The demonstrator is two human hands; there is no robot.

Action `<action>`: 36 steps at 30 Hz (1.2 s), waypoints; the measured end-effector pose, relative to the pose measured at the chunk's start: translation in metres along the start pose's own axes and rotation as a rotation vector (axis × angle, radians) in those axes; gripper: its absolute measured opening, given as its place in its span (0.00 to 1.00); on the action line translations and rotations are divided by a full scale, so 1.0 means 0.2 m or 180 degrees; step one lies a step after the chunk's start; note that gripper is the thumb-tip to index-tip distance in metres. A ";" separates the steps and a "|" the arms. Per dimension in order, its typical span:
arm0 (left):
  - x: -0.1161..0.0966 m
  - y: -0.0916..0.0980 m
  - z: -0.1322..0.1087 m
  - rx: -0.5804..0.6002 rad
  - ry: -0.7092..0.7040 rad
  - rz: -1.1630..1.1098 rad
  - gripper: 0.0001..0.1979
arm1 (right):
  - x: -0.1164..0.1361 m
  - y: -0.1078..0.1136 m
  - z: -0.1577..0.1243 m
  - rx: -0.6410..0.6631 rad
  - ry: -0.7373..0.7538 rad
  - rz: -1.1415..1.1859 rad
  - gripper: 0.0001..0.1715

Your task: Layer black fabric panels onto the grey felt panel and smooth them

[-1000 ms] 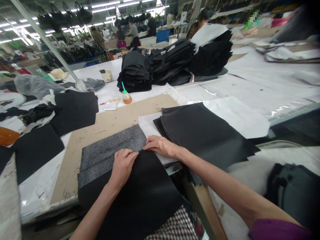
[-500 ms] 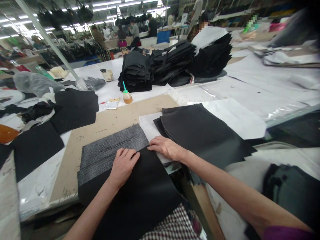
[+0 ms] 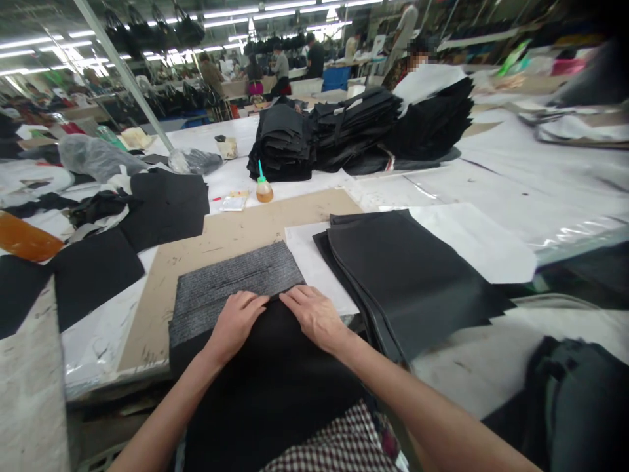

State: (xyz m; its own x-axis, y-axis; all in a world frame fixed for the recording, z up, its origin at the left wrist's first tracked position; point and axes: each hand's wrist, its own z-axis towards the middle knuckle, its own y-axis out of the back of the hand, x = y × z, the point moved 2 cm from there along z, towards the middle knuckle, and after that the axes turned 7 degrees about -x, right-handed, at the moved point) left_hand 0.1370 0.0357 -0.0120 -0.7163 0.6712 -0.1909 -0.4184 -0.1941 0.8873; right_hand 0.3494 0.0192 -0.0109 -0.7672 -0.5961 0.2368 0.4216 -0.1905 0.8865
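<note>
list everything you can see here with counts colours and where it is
Black sheet: 1, black, under both hands
Ribbed fabric: count unclear, grey, on the board
Board: 1, tan, on the table
Table: 1, white-topped, centre to right
White sheet: 1, white, right of ribbed fabric
Sheet stack: 1, black, right
Bundles: 3, black, beyond board
Nozzle bottle: 1, amber and green, beyond board
Orange container: 1, orange, left edge
Loose pieces: several, black, left
Pole: 1, pale, upper left
People: several, mixed clothing, background
Checked cloth: 1, dark and white, bottom
Smaller background items: too blurred to count
Left hand: 1, bare, at black sheet's edge
Right hand: 1, bare, same edge
</note>
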 end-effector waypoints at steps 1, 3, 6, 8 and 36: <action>0.02 0.02 -0.03 -0.0010 0.0088 -0.0080 0.13 | 0.00 0.01 0.00 0.0019 0.0055 0.0007 0.24; 0.06 0.06 -0.09 -0.0013 0.0186 -0.0146 0.12 | -0.01 0.02 0.00 0.0078 0.0135 -0.0001 0.28; 0.09 0.10 -0.15 -0.0024 0.0123 -0.0033 0.12 | -0.01 0.04 0.01 0.0190 0.0175 -0.0048 0.30; 0.08 0.11 -0.16 0.0003 0.0014 0.0109 0.13 | 0.00 0.04 0.01 0.0227 0.0190 -0.0072 0.29; 0.31 0.36 -0.49 0.0347 -0.0094 0.0498 0.21 | 0.28 -0.07 0.18 0.0482 0.0601 -0.0160 0.32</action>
State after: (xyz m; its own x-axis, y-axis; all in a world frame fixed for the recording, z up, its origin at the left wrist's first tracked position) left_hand 0.0075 -0.0060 -0.0009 -0.7506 0.6598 -0.0360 -0.2391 -0.2204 0.9457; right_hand 0.2823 0.0167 0.0041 -0.6756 -0.7266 0.1249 0.2970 -0.1132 0.9481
